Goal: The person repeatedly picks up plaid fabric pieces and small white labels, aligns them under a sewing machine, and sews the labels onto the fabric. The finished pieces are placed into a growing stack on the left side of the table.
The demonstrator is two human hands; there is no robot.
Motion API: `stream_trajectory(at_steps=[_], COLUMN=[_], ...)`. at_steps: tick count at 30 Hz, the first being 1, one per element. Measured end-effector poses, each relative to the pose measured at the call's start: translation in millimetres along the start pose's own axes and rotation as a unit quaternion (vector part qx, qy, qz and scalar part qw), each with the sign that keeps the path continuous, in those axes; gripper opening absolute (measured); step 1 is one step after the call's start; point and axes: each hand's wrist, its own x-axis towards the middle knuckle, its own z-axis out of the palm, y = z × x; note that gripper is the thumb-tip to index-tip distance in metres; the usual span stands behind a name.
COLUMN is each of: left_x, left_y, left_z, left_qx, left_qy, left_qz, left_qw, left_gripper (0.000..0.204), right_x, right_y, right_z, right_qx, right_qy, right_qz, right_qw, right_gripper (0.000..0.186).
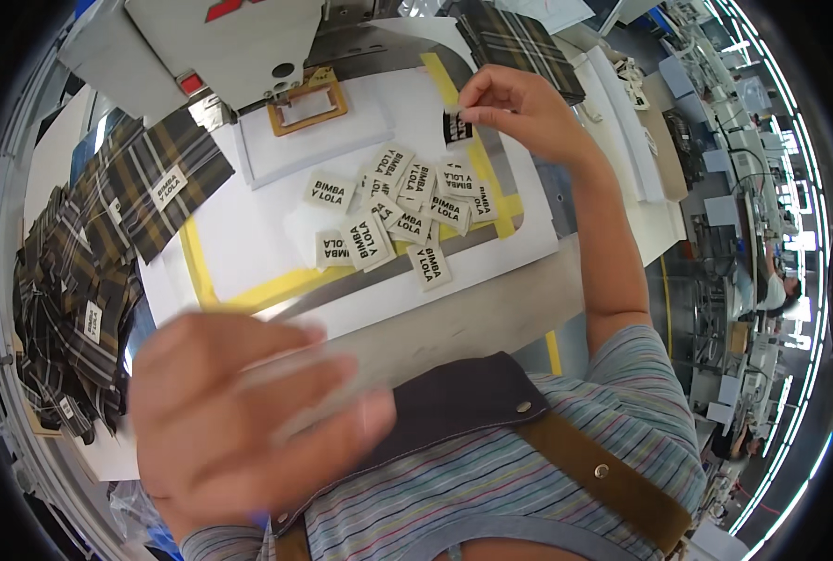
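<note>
"Black label, where is it exactly?"

"It is at the far right of the white sheet, by the yellow tape. The right hand is just above it, thumb and forefinger curved close together. Whether they have hold of the label, I cannot tell."

"And the left hand?"

"It is blurred, at the near left, with fingers loosely spread and half bent. I see nothing in them."

"What could go wrong from here?"

"In my judgement, the loose white labels are the weak point. They overlap in an untidy pile, so a sleeve or low wrist could scatter them."

"Some also toward the machine?"

"Possibly. The sewing machine has its clamp frame at the far side, and a stray label could slip under it. On the left, the plaid pieces overhang the sheet's edge; a careless elbow could drag them."
</note>
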Motion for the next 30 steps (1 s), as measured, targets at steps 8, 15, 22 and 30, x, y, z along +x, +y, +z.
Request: stream_trajectory(at_steps=[8, 15, 22, 30], left_x=[4.8, -2.5, 4.6, 9.0], left_y=[-114.8, -111.6, -108.9, -106.8], left_z=[83.4, 116.4, 105.8, 97.3], left_qx=[0.095, 0.015, 0.040, 0.022], left_qy=[-0.142, -0.204, -0.161, -0.134], left_qz=[-0.099, -0.081, -0.090, -0.081], left_qw=[0.980, 0.976, 0.982, 0.987], left_gripper=[0.066, 0.071, 0.069, 0.065], right_x=[-23.9, -20.9, -16.3, -17.3], right_y=[7.0, 52.8, 56.6, 50.7], right_z=[-24.3, -52.6, -58.1, -81.6], right_qx=[-0.143, -0.441, -0.394, -0.354], right_qy=[0.024, 0.233, 0.213, 0.155], right_qz=[-0.031, -0.049, 0.041, -0.002], right_qw=[0.989, 0.865, 0.893, 0.922], right_gripper=[0.015, 0.019, 0.016, 0.016])
